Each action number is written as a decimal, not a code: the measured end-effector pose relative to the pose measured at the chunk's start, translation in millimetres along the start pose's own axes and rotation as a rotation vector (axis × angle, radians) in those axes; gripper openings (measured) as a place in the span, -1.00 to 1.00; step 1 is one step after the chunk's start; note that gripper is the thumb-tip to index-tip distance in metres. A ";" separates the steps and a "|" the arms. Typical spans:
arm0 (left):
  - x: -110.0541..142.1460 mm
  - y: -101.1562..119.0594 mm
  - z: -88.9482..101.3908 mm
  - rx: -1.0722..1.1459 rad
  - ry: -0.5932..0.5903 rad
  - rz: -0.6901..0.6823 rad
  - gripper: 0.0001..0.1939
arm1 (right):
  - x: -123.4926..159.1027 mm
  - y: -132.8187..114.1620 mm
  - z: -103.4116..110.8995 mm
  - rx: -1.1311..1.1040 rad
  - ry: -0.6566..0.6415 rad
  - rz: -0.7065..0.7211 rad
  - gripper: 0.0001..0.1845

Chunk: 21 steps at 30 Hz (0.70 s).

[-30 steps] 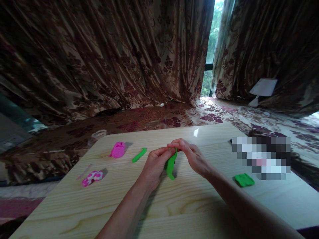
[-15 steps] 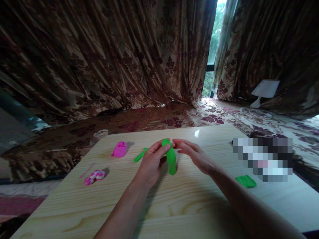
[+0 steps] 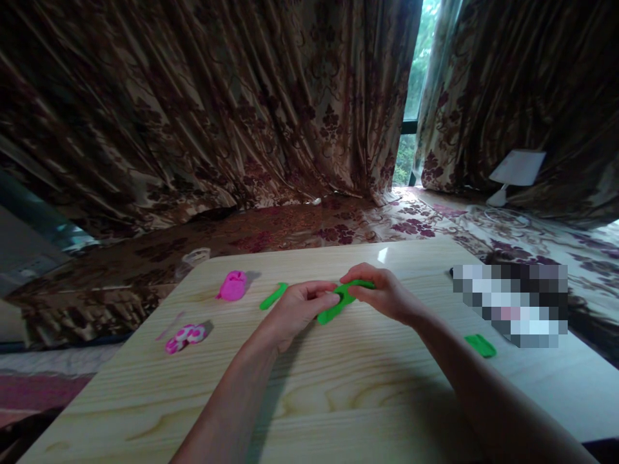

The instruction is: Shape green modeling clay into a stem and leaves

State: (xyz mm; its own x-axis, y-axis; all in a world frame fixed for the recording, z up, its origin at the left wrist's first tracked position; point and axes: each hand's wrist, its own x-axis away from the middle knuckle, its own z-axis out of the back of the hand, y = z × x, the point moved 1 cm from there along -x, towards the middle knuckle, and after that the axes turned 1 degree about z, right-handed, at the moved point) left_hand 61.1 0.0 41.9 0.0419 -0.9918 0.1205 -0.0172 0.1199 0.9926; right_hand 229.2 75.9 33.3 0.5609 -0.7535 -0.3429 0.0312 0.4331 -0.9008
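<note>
A flattened strip of green modelling clay [image 3: 331, 313] is held between both hands above the table. My left hand [image 3: 300, 308] pinches its near left part between thumb and fingers. My right hand [image 3: 382, 291] grips the other end, which pokes out past the thumb. Just left of my left hand, a second green clay strip [image 3: 273, 296] lies on the wood. Further left is a pink clay piece shaped like a small slipper [image 3: 233, 286]. Nearer me sits a pink-and-white spotted clay piece [image 3: 186, 338].
The pale wooden table [image 3: 319, 399] carries a green clay square [image 3: 480, 345] on the right, beside a pixelated patch. A thin pink stick [image 3: 170, 326] lies at the left. Behind stand a white lamp [image 3: 517, 169] and patterned curtains [image 3: 271, 103]. A clear container [image 3: 194, 258] is by the back left corner.
My right hand has closed on the green clay strip, having been open beside it. The strip has swung from hanging down to lying slantwise between both hands.
</note>
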 end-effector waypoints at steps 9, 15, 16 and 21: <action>-0.7 -11.3 -11.2 -0.047 -0.195 0.023 -0.76 | 1.2 9.0 -3.2 -0.205 -0.139 -0.071 -0.59; -1.2 -12.1 -13.8 -0.039 -0.103 0.017 -0.79 | -2.3 9.1 0.4 -0.193 0.048 -0.170 -0.63; -1.3 -11.0 -13.1 -0.013 -0.086 0.009 -0.78 | -2.7 8.7 1.5 -0.199 0.053 -0.208 -0.63; -0.9 -7.8 -11.6 -0.022 -0.058 -0.019 -0.77 | -4.2 4.2 3.1 -0.260 0.078 -0.214 -0.68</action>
State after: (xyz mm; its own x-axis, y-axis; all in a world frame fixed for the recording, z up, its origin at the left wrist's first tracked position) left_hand 72.8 0.4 34.1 -0.0163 -0.9947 0.1015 0.0049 0.1014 0.9948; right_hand 229.5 82.5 31.8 0.4996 -0.8533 -0.1494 -0.0763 0.1284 -0.9888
